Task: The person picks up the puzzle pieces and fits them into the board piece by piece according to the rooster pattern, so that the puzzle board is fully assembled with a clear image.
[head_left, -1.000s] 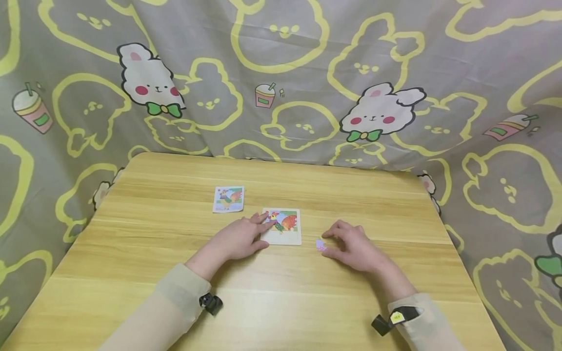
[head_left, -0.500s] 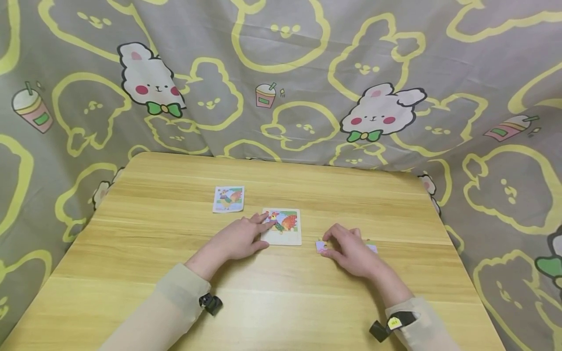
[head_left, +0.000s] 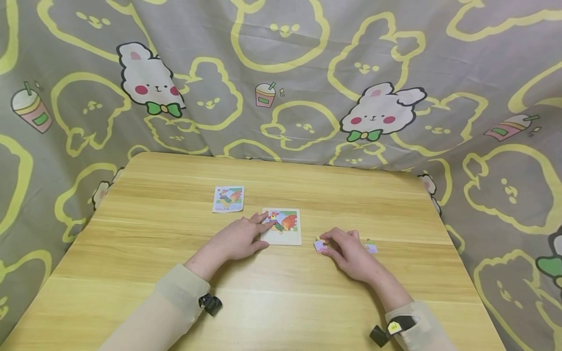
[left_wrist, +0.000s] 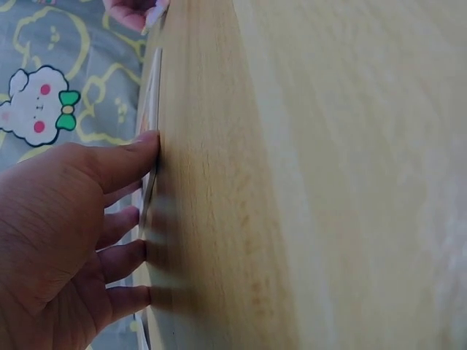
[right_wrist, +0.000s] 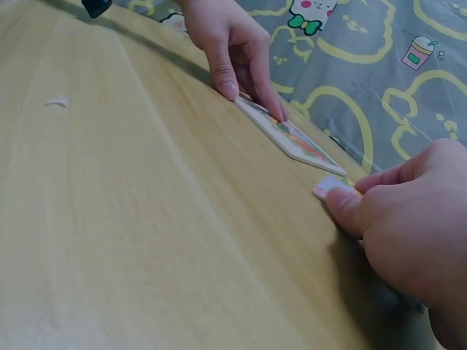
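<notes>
In the head view, a white-framed jigsaw board (head_left: pixel 283 239) shows a rooster picture in its upper part and a bare pale strip below. My left hand (head_left: pixel 241 239) rests on its left side with the fingers extended. The left wrist view shows the thumb at the board's edge. To the right of the board, my right hand (head_left: pixel 351 251) pinches a light purple puzzle piece (head_left: pixel 320 246) between thumb and fingers. In the right wrist view, that puzzle piece (right_wrist: pixel 330 187) looks tilted near the board's corner. Another puzzle piece (head_left: pixel 371 248) lies partly hidden behind the right hand.
A paper card (head_left: pixel 228 199) with the same rooster picture lies beyond the left hand. The wooden table (head_left: pixel 281 302) meets a patterned curtain (head_left: pixel 303 73) at the back and sides. A small pale scrap (right_wrist: pixel 57 101) lies on the tabletop in the right wrist view.
The pinched puzzle piece has shifted slightly left and turned with my right hand. A second piece behind that hand has come into sight. My left hand and the board have stayed put.
</notes>
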A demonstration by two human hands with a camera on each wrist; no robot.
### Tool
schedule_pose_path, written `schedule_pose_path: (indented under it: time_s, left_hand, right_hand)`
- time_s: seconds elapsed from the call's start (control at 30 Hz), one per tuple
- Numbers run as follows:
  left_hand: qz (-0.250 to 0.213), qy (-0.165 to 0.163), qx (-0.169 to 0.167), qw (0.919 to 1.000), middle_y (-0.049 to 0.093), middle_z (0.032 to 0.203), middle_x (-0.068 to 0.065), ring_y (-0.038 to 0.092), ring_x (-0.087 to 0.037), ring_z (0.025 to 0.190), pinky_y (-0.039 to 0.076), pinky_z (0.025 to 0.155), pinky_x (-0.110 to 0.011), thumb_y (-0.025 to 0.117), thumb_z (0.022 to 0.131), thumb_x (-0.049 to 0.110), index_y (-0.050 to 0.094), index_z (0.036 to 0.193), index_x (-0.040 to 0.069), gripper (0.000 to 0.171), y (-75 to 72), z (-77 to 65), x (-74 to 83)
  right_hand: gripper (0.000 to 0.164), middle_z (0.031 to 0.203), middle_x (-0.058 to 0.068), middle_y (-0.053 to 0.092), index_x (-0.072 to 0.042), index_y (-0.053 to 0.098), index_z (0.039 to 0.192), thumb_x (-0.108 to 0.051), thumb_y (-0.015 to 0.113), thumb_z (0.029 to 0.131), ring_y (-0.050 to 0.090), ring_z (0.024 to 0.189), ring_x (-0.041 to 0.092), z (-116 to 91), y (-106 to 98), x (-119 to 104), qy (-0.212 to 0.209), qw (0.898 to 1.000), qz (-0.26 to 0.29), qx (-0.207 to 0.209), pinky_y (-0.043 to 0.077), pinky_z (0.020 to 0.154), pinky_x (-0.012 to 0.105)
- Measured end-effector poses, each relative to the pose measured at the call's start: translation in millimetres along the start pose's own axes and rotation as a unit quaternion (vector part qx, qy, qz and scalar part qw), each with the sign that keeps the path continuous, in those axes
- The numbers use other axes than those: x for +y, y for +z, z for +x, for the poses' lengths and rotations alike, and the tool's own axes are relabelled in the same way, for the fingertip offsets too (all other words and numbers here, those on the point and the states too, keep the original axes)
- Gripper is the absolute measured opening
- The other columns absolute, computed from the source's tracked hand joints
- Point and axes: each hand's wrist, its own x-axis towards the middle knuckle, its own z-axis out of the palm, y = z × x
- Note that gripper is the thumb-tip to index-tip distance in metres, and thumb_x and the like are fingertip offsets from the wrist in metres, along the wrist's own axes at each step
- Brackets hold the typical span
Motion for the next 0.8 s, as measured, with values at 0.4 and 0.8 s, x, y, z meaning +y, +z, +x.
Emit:
schedule_pose_path:
  time_s: [0.4,0.8]
  left_hand:
    - [-0.008,-0.01,-0.004,0.9999,0.03,0.171,-0.012,0.037,-0.037,0.151,0.033,0.121,-0.058,0.068,0.105,0.041,0.046,0.162,0.016,0.066,-1.4,-0.6,0.7]
    - [-0.025,-0.014,-0.004,0.9996,0.031,0.17,-0.012,0.038,-0.042,0.15,0.031,0.121,-0.061,0.07,0.104,0.04,0.047,0.161,0.016,0.067,0.0,-0.6,1.2]
  right_hand:
    - [0.03,0.108,-0.014,0.067,-0.012,0.066,0.126,-0.016,0.078,0.098,0.063,0.093,0.006,5,1,0,-0.004,1.0,0.011,0.017,0.028,0.094,0.04]
    - [0.033,0.1,-0.014,0.062,-0.009,0.066,0.128,-0.014,0.078,0.097,0.057,0.086,0.006,25,5,-11,-0.024,0.998,0.039,0.036,0.03,0.094,0.043]
